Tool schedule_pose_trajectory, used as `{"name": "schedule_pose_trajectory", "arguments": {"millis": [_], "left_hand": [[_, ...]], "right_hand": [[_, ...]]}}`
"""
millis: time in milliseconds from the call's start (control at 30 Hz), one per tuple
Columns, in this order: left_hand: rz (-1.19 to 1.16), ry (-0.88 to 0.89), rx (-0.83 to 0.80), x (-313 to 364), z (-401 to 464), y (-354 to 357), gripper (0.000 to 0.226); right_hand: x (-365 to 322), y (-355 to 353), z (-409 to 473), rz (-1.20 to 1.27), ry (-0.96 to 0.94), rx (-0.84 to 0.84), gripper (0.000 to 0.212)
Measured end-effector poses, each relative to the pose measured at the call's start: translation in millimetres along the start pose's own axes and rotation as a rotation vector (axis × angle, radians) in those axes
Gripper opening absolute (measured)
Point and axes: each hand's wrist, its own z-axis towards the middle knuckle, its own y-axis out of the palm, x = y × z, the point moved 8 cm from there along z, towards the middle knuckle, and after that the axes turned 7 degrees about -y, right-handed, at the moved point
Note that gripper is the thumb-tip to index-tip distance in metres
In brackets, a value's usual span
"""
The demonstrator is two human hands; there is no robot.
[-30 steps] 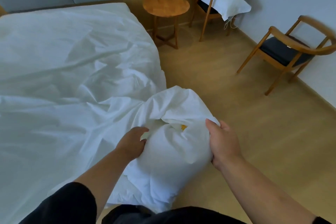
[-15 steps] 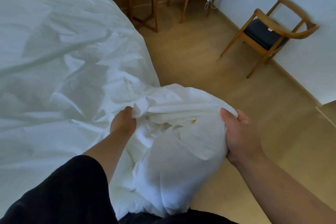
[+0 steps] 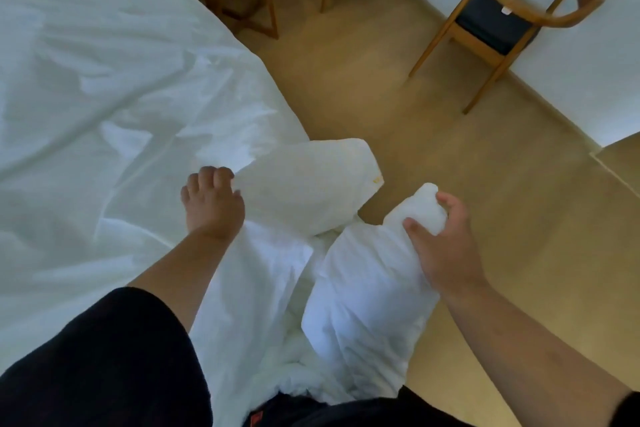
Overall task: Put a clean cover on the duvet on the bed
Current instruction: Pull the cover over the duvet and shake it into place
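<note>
Hands [image 3: 212,202] [image 3: 439,246] on one cover [image 3: 304,191]

No legible text anywhere; small white tag [image 3: 506,11] on the chair seat [image 3: 491,24], too blurred to read

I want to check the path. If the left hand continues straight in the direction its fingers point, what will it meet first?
The left hand points up the bed, so it would probably meet only more crumpled white cover lying there; nothing else shows in that line, though depth is unclear.
</note>
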Motion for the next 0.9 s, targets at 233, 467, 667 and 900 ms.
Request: {"name": "schedule_pose_trajectory", "arguments": {"millis": [233,467,667,900], "left_hand": [[0.035,0.018,-0.724,24.5,-116.0,122.2,0.091],[0.360,-0.121,-0.598,10.6,-85.2,142.7,0.104],[0.348,-0.118,-0.653,28.8,-94.3,173.8,0.096],[-0.243,-0.552,-0.645,33.1,-97.9,153.2,0.032]], "right_hand": [[39.2,27.9,-18.0,0.123,0.218,-0.064,0.067],[58.6,40.5,-33.5,0.346,0.256,-0.213,0.060],[83.8,33.5,-42.9,0.306,0.258,-0.245,0.060],[129.2,1.7,-48.6,0.188,0.244,-0.221,0.031]]}}
